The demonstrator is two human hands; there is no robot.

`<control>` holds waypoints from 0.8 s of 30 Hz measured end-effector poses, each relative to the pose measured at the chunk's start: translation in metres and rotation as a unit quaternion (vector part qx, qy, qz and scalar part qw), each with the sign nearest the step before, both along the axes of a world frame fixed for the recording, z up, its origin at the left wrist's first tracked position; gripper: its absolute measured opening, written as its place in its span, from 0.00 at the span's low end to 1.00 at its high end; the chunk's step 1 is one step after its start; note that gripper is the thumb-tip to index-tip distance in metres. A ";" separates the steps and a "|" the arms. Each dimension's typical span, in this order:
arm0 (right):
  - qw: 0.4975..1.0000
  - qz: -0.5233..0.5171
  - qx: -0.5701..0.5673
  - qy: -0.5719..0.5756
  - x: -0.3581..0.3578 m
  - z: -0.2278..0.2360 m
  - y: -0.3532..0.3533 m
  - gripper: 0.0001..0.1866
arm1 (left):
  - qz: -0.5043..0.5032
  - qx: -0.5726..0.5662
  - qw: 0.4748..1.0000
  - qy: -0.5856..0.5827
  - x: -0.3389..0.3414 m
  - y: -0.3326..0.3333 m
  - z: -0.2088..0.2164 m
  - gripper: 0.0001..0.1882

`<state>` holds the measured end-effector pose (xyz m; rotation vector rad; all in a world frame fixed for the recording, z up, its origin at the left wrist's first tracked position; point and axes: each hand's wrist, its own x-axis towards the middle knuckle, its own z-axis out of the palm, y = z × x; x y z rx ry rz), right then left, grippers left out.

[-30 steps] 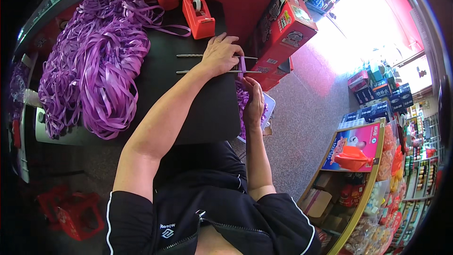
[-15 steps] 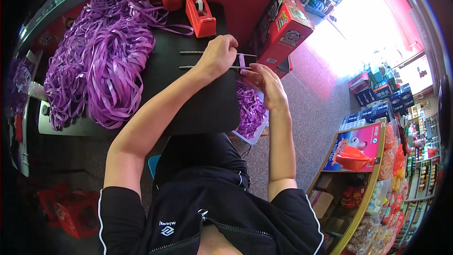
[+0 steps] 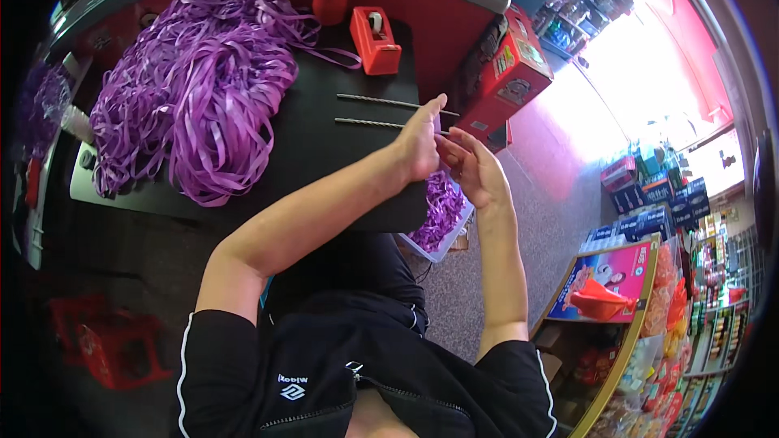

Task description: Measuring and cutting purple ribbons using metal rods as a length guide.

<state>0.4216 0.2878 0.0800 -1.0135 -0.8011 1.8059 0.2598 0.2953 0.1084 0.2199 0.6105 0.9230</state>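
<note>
Grip: left hand [image 3: 420, 143] fingers hidden, right hand [image 3: 481, 177] half-curled—cannot tell whether either pinches | Place: metal rods [image 3: 376, 100] jut past black table's [image 3: 324, 73] right edge, purple strip [image 3: 437, 122] near tips | Risk: slack—strip could slide off

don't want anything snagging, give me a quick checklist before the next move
1. Thin twisted grey metal rods side by side, uncrossed: ok.
2. Both rods fully visible: not ok, the left hand covers part.
3. Right hand has a firm grip on the narrow purple ribbon strip: cannot tell.
4. Large tangled heap of glossy purple ribbon clear of the rods: ok.
5. Red plastic tape dispenser clear of the rods: ok.
</note>
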 end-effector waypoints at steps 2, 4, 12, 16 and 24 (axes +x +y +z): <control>1.000 0.010 -0.003 -0.011 -0.005 0.000 -0.009 0.17 | 0.024 0.018 0.999 -0.043 0.001 -0.004 -0.003 0.43; 1.000 -0.003 0.006 0.002 -0.010 -0.005 -0.016 0.17 | 0.014 0.048 0.995 -0.087 -0.003 -0.006 -0.009 0.46; 0.981 -0.071 0.107 -0.143 -0.037 0.014 -0.043 0.19 | -0.006 0.106 0.981 -0.164 -0.017 -0.010 -0.012 0.51; 0.854 -0.096 0.355 -0.368 -0.051 0.066 -0.030 0.13 | 0.010 0.130 0.986 -0.100 -0.014 -0.005 -0.017 0.53; 0.841 0.008 0.348 -0.415 -0.111 0.073 0.149 0.15 | -0.006 0.085 0.991 -0.101 -0.014 -0.007 -0.007 0.52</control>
